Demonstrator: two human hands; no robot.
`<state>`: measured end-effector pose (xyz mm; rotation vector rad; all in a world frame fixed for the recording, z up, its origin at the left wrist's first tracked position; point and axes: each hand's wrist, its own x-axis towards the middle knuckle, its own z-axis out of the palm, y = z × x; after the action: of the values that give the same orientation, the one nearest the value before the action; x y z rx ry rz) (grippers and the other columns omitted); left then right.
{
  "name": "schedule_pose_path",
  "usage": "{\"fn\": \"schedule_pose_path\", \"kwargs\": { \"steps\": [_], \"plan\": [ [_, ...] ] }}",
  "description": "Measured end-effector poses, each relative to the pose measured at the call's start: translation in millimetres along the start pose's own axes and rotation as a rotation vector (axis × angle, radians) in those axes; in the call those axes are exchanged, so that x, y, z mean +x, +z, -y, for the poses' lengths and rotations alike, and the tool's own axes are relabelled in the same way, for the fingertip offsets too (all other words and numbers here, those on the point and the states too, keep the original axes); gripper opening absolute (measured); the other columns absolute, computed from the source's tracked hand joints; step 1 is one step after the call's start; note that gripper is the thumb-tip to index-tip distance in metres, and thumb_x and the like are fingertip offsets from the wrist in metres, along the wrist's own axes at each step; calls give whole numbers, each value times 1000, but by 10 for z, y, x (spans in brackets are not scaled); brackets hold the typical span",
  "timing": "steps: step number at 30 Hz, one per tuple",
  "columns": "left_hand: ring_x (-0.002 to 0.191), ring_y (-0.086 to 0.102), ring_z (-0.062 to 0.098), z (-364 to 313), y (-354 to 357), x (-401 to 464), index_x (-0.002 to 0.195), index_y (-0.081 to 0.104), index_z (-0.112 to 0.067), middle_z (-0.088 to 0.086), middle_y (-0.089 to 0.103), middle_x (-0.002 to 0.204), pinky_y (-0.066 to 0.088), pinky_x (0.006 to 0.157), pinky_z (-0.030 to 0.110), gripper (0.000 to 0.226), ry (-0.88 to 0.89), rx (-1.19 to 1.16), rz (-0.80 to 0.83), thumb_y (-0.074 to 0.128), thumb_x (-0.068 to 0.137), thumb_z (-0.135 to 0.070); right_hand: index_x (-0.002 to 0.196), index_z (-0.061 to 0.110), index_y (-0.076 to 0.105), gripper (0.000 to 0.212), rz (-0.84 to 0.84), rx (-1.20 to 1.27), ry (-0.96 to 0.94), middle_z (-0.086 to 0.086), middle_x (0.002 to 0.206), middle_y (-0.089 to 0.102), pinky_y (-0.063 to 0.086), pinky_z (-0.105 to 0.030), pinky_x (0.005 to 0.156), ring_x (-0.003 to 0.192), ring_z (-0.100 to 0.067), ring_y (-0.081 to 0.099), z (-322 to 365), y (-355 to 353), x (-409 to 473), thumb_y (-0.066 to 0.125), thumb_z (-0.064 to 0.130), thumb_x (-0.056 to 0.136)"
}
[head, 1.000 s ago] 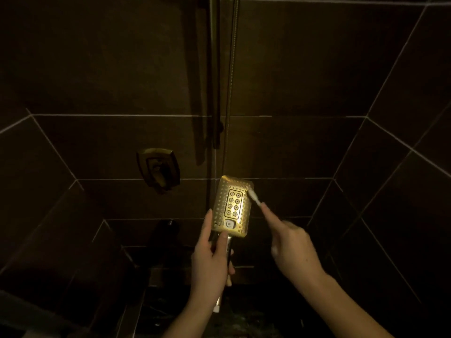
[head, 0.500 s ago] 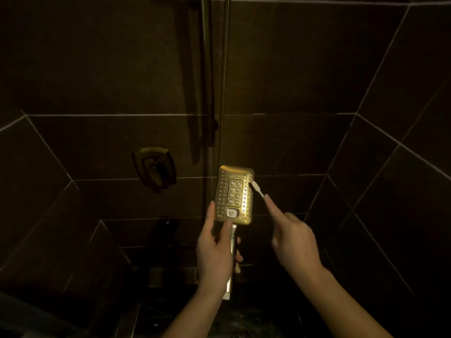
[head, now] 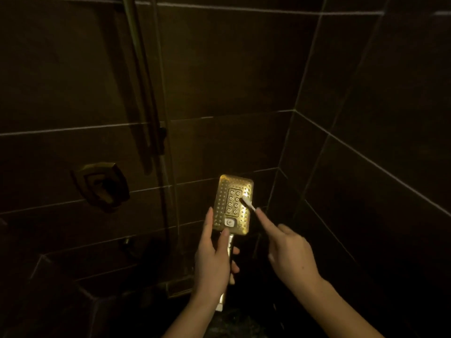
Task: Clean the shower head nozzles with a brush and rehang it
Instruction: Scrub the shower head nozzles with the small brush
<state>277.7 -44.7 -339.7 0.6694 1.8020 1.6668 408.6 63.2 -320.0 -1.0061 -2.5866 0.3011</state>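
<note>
Here the shower head (head: 233, 203) is held upright in mid-air in front of the dark tiled wall (head: 219, 81), nozzle face toward the camera. The left hand (head: 214, 262) is its grip, fingers wrapped round the handle with the thumb lying up the head's left edge. The right hand (head: 290, 254) pinches a small white brush (head: 247, 203), forefinger stretched along its stem, bristle end touching the right column of the central nozzle block.

The head looks like rigid polished metal or plated plastic, probably light but slippery, more so if wet. The handle is the sensible place to hold, leaving the face free. The hose (head: 162, 118) hanging beside the vertical rail (head: 139, 81) will likely tug at it, so rehanging calls for a firm hold. The brush is thin and light; gentle pressure should do.
</note>
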Motion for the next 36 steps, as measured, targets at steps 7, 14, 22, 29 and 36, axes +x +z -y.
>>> {"fn": "schedule_pose_path", "kwargs": {
  "steps": [7,14,22,29,36],
  "plan": [
    [58,61,19,7,736,-57,150,16,-64,13,70,95,46,43,25,70,-16,22,293,57,102,-34,146,59,-2,73,3,-188,100,7,96,58,56,-28,64,68,-9,58,-732,-423,-612,43,30,96],
    [53,59,20,-12,1405,-284,145,21,-70,17,69,92,45,41,29,67,1,-9,539,57,102,-32,120,33,62,31,-219,-409,579,3,95,73,53,-34,56,74,-23,70,-1855,-1132,-1771,46,42,95],
    [52,58,20,18,1705,-424,147,20,-69,19,68,93,45,41,29,68,-6,8,645,55,103,-30,112,26,56,19,-237,-474,842,3,83,64,32,-20,47,62,-11,52,-2224,-1635,-2415,58,30,93],
    [52,59,21,23,1747,-441,147,19,-68,19,68,92,46,41,30,70,8,25,671,55,104,-27,116,26,68,26,-260,-257,937,4,107,47,49,-38,86,100,-17,48,-2422,-1704,-2343,63,28,91],
    [52,56,20,26,1584,-337,149,16,-68,19,66,93,47,41,30,76,44,83,612,57,102,-25,130,27,54,45,122,-719,1002,-4,131,47,44,-38,96,119,-22,45,-2030,-1828,-1924,61,43,88]
  ]
}}
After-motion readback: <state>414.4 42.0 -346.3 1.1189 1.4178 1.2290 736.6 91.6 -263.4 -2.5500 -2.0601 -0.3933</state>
